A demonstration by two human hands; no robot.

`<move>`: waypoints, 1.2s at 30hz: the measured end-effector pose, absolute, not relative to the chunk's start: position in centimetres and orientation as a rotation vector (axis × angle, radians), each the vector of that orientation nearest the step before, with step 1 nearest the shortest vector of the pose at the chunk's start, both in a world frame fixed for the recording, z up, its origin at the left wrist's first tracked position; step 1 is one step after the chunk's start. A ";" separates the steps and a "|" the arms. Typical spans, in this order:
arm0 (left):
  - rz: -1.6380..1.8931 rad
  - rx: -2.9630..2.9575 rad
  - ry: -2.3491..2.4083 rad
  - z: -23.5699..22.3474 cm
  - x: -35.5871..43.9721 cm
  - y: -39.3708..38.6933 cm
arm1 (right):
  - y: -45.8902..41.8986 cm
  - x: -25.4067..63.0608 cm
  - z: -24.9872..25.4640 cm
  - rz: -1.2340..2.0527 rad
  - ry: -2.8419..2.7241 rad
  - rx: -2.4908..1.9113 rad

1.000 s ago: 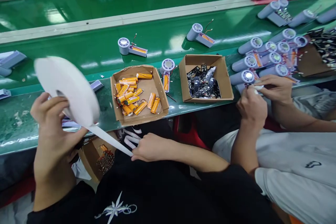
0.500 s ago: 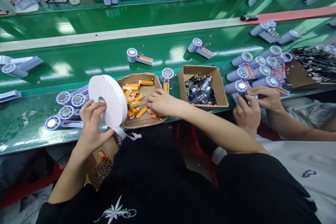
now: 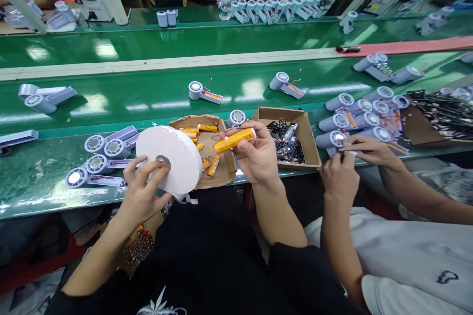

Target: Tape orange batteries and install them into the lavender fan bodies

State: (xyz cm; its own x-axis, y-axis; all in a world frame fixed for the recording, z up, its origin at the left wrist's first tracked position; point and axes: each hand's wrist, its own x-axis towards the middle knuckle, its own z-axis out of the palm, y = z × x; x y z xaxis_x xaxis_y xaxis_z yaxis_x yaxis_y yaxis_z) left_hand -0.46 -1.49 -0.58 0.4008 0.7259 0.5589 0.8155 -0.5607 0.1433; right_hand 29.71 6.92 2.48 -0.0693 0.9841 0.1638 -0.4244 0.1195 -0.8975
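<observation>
The round white paper-like tape roll (image 3: pixel 181 150) looks matt, the orange plastic-wrapped cylinder (image 3: pixel 232 141) smooth, the long green worktop (image 3: pixel 40 174) glossy.
</observation>
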 end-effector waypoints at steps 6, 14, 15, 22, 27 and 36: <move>-0.765 -2.543 -1.302 -0.1 1.1 -1.6 | 5.2 27.4 2.1 1.205 -0.838 -0.749; -0.690 -2.609 -1.222 0.4 2.1 -1.5 | 4.7 25.8 0.5 1.135 -0.903 -0.713; -0.684 -2.600 -1.220 0.6 2.1 -1.4 | 4.6 25.8 0.1 1.140 -0.924 -0.732; -0.549 -2.533 -1.111 1.6 0.5 -0.6 | 4.8 28.8 0.4 1.245 -1.144 -0.833; -0.401 -2.597 -1.058 2.6 -1.2 -0.3 | 7.5 33.3 4.5 1.395 -1.669 -0.964; -0.748 -2.384 -1.193 1.7 4.8 -0.7 | 6.9 27.6 0.4 1.138 -0.816 -0.866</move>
State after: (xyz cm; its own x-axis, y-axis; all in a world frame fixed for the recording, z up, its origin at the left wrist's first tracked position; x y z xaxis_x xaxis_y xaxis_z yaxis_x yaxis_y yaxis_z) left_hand 4.78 -0.73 1.69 0.5005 0.6183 0.6059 0.8150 -0.5726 -0.0888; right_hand 27.60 6.88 0.36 0.2217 0.9697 0.1030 -0.4090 0.1883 -0.8929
